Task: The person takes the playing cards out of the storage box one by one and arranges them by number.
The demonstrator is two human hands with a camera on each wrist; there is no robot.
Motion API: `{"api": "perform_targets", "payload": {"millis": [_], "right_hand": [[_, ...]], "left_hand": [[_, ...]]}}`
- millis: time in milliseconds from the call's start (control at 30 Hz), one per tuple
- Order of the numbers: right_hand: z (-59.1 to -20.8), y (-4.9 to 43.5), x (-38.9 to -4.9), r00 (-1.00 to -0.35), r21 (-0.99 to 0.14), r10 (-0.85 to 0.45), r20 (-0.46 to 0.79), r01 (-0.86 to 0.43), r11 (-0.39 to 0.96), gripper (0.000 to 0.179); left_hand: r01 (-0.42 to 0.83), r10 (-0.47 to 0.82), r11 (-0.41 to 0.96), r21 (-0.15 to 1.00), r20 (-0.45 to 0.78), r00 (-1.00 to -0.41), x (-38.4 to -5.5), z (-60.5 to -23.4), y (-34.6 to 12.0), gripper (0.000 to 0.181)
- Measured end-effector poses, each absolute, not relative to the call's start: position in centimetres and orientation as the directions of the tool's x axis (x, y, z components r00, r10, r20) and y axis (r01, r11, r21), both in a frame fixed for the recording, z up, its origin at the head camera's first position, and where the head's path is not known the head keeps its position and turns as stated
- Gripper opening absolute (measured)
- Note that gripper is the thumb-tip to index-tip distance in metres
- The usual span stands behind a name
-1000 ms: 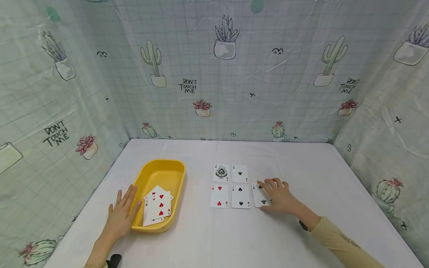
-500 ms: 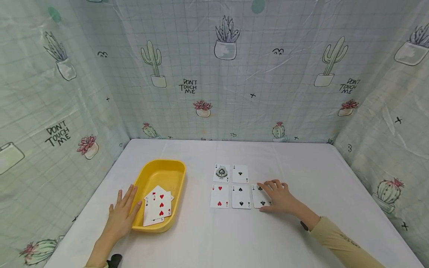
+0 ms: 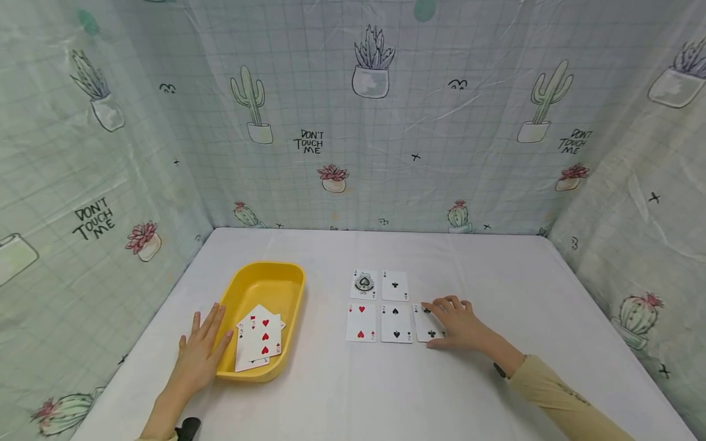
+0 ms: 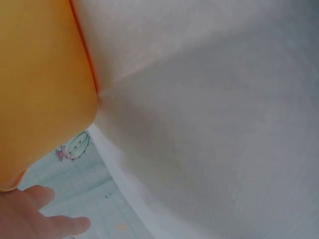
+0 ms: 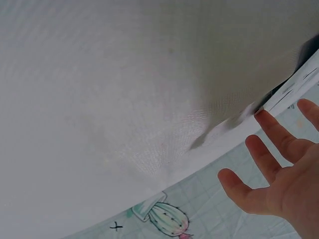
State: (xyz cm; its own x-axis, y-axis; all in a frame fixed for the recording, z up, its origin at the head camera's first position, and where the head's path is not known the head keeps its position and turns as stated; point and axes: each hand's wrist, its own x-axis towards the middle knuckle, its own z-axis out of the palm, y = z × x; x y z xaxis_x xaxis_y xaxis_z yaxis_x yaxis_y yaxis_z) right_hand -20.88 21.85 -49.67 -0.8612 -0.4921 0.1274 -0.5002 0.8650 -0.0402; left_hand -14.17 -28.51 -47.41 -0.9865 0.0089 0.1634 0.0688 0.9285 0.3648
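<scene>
In the head view, my left hand [image 3: 197,352] lies with spread fingers along the left rim of a yellow tray [image 3: 302,288]. Its fingers also show beside the tray wall in the left wrist view. Inside the tray is a small pile of playing cards, with a three of hearts [image 3: 266,337] on top. My right hand [image 3: 460,324] touches a two of clubs [image 3: 426,329] lying on the table, its index finger at the upper part and thumb near the lower edge. The hand covers the card's right side. To its left lie a two of spades [image 3: 396,323] and a two of hearts [image 3: 361,323].
Behind the twos lie an ace of spades [image 3: 364,285] and an ace of clubs [image 3: 394,286]. A white cloth covers the table [image 3: 353,392]. Cactus-print fabric [image 3: 375,141] surrounds it at the back and sides.
Hardly anything differs. The right hand, over the two of clubs, has shifted very slightly left, while the left hand and tray stay in place.
</scene>
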Motion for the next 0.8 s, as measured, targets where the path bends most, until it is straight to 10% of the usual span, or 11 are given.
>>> {"api": "perform_targets", "payload": {"millis": [800], "right_hand": [[-45.2,18.2,-20.7,-0.837,-0.140,-0.535,0.115,-0.547,0.826,0.061]], "left_hand": [[0.076,0.004,0.928,0.366,0.191,-0.981,-14.4,-47.8,-28.5,0.060]]}}
